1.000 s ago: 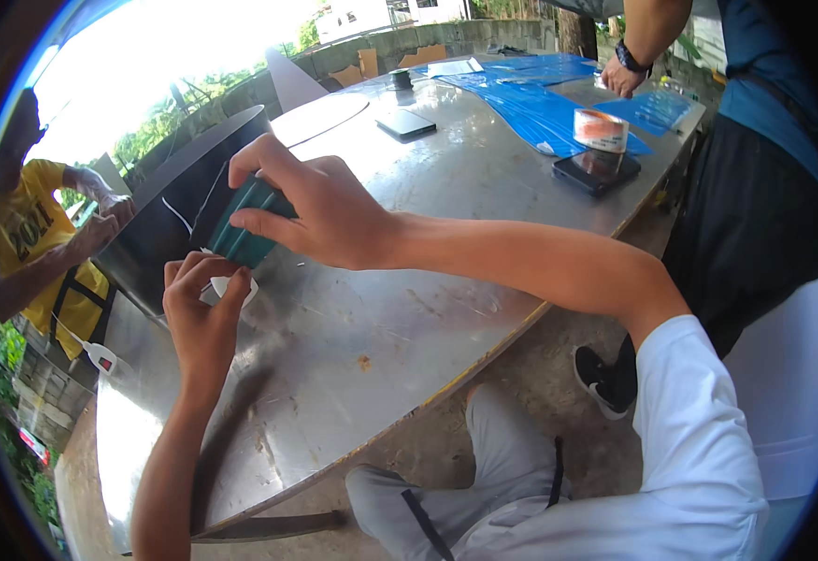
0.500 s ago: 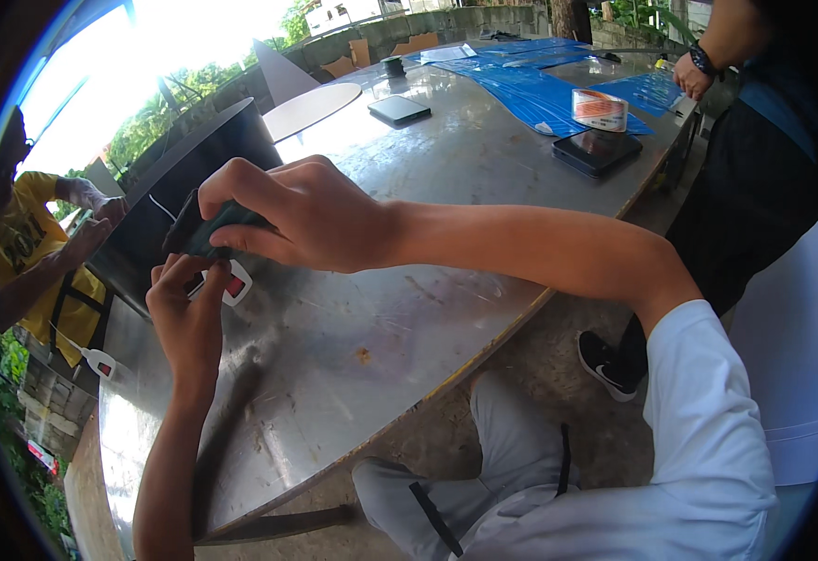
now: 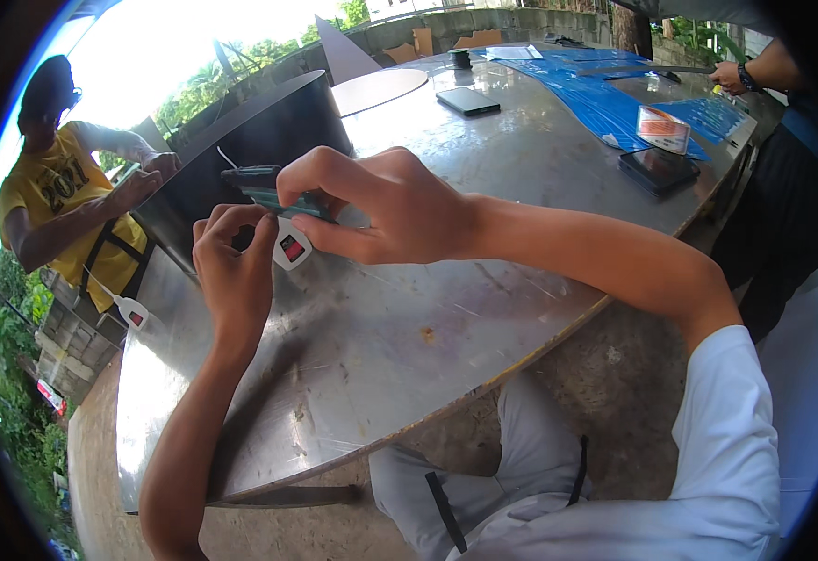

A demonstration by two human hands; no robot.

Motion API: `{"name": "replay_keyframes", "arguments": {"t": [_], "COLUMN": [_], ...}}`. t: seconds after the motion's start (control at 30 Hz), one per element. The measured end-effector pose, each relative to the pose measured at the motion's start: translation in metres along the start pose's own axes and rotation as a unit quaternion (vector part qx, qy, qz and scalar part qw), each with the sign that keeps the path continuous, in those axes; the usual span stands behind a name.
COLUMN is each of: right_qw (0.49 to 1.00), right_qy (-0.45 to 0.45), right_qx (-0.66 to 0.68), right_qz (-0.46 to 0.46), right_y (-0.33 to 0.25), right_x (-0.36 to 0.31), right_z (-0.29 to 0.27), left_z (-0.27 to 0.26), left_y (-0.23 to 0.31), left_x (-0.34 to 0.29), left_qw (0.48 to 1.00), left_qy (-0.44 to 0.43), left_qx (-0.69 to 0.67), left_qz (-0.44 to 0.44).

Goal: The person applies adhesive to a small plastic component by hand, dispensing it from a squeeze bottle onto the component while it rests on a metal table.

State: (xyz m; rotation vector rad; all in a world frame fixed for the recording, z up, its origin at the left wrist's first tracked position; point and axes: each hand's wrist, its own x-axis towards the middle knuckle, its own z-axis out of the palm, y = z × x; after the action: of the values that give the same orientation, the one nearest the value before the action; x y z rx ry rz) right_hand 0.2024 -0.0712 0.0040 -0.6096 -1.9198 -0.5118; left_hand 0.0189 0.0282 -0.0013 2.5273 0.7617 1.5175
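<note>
My right hand (image 3: 386, 201) is closed around a dark greenish hand tool (image 3: 273, 179) with a slim end pointing left; its exact kind is hard to make out. Close below that tool, my left hand (image 3: 234, 245) has its thumb and forefinger brought together in a pinch. Whatever lies between those fingertips is too small to name. Behind both hands stands a large curved black sheet (image 3: 231, 140), upright on the metal table (image 3: 372, 346). A white rounded tag (image 3: 290, 245) with a red patch shows between my hands, and a thin white cord appears against the black sheet.
Across the black sheet a person in a yellow shirt (image 3: 72, 192) has both hands at its edge. Another white tag (image 3: 132, 314) hangs there. Farther right are a phone (image 3: 468, 102), blue plastic sheeting (image 3: 568, 93), a tape roll (image 3: 663, 129), a dark flat device (image 3: 659, 171) and another person's hand (image 3: 731, 78).
The view has shifted, so the table sits farther right and lower. The tool in my right hand lies more level. The person at right now holds a long flat strip over the blue sheeting.
</note>
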Motion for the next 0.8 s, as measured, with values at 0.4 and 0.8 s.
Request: {"name": "replay_keyframes", "arguments": {"t": [0.4, 0.8], "right_qw": [0.991, 0.944], "right_qy": [0.023, 0.059], "right_qx": [-0.016, 0.169], "right_qz": [0.132, 0.276], "right_y": [0.009, 0.026], "right_x": [0.004, 0.003], "right_z": [-0.008, -0.018], "left_z": [0.002, 0.004], "left_y": [-0.002, 0.005], "left_x": [0.001, -0.001], "left_qw": [0.998, 0.997], "left_qy": [-0.001, -0.009], "left_qx": [0.021, -0.032], "left_qz": [0.062, 0.066]}}
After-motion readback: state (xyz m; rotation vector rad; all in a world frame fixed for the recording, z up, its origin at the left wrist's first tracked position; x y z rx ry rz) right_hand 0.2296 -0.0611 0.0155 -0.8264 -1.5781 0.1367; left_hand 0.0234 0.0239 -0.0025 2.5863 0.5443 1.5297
